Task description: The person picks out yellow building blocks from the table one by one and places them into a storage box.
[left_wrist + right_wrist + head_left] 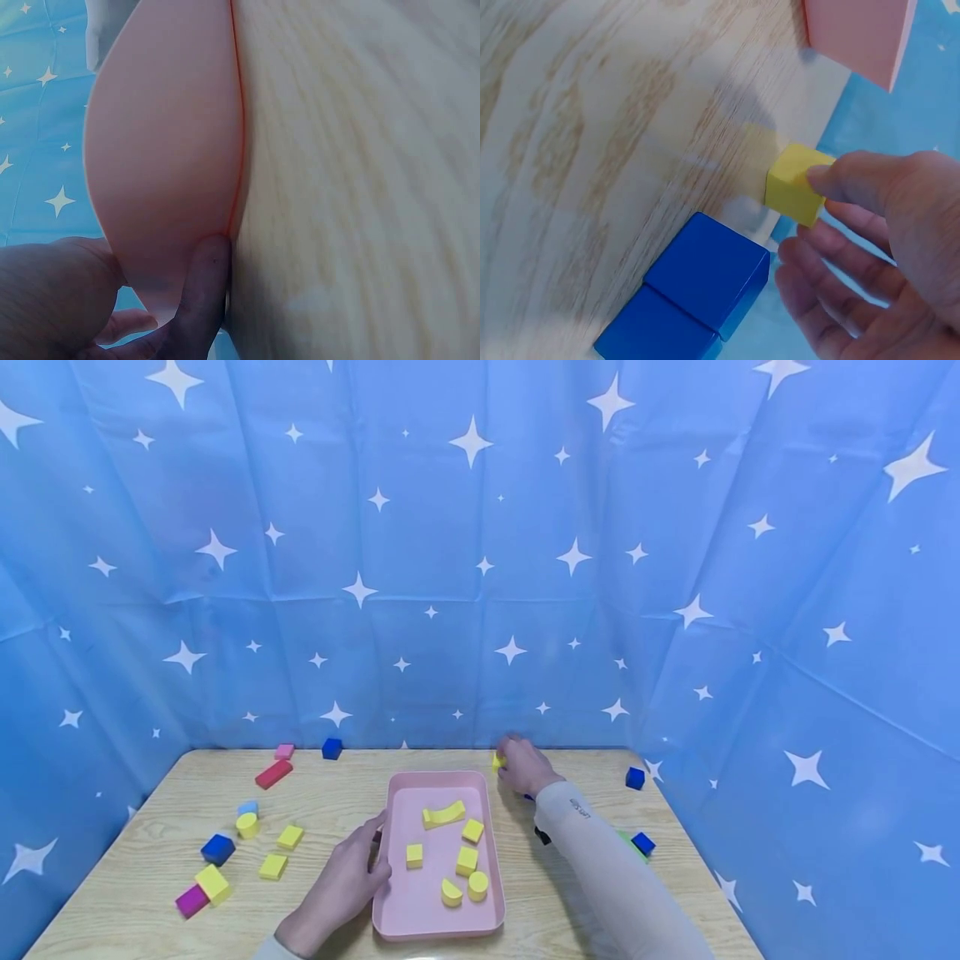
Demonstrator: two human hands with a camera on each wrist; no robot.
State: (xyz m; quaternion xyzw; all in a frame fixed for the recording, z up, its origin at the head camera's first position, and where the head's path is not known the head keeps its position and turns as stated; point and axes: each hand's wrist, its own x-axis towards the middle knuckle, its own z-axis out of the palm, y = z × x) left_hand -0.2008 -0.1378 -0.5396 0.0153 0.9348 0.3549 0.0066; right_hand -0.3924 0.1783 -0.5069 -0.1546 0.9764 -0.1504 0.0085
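Note:
My left hand (341, 877) grips the left side of a pink tray (438, 929), its thumb at the rim and a finger along the outer wall (165, 135). Inside the tray lie several yellow blocks, among them an arched piece (444, 814), a half-round (451, 893) and a cylinder (477, 886). At the back edge of the table, right of the tray, my right hand (525, 767) pinches a yellow block (795, 184) between thumb and fingers. Two blue blocks (707, 274) sit side by side near that hand; the arm mostly hides them in the head view.
On the left lie yellow blocks (273, 866), a blue block (217, 849), a purple block (192, 901) and a red block (273, 774). Blue blocks (635, 777) and a partly hidden green piece (634, 846) are on the right. A starry blue curtain (420, 552) surrounds the table.

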